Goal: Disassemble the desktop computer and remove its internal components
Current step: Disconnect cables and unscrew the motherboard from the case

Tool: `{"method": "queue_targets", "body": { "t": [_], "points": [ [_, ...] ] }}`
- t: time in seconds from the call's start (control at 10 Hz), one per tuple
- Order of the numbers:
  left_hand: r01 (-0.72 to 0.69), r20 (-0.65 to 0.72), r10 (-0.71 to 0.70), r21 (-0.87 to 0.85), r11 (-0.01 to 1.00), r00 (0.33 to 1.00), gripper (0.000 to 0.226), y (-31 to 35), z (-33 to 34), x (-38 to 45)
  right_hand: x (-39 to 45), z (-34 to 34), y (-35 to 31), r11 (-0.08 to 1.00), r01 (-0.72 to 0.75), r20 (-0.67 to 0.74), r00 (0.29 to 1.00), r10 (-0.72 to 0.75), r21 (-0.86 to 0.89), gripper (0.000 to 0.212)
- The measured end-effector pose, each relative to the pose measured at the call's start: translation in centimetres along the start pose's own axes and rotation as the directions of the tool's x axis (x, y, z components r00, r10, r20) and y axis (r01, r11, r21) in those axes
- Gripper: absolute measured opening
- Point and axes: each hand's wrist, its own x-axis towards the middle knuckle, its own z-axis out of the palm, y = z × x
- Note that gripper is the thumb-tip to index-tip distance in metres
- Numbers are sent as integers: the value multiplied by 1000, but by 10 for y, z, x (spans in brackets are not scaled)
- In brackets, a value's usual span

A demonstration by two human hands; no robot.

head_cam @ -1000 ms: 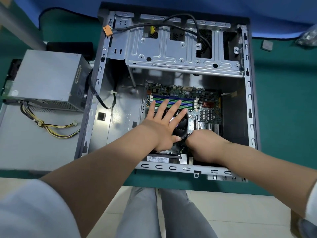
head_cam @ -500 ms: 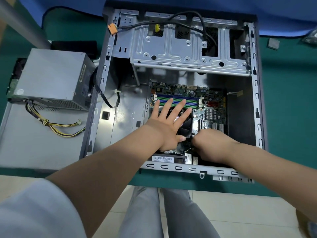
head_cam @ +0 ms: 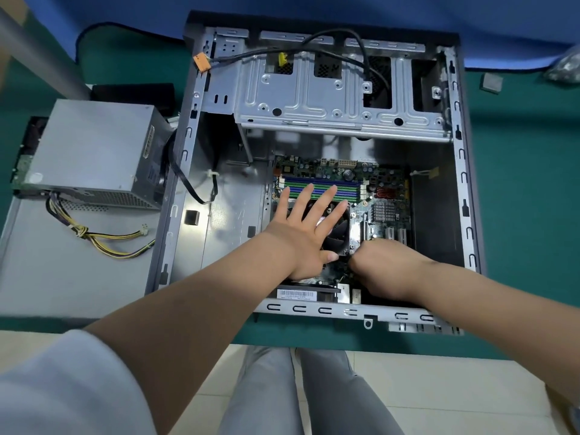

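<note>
your left hand (head_cam: 301,243) lies flat, fingers spread, on the cooler fan (head_cam: 337,233). your right hand (head_cam: 381,265), fingers curled just beside the fan; held item not discernible.

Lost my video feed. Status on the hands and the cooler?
Left hand flat on black CPU cooler fan. Right hand curled at its near corner; contents hidden. Cooler still on green motherboard.

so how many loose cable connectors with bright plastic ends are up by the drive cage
2: an orange connector at the case's top-left corner on the black cable, and a yellow connector in the leftmost opening of the drive cage. Others may hide behind the cage.
</note>
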Motion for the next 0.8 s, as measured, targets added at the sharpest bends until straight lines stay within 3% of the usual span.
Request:
{"method": "queue_targets", "body": {
  "t": [0.8],
  "points": [
    [5, 17, -5, 10, 1000, 1000, 76, -1, 1, 2, 2, -5, -5, 999, 9, 29, 1000, -11, 52, 30]
  ]
}}
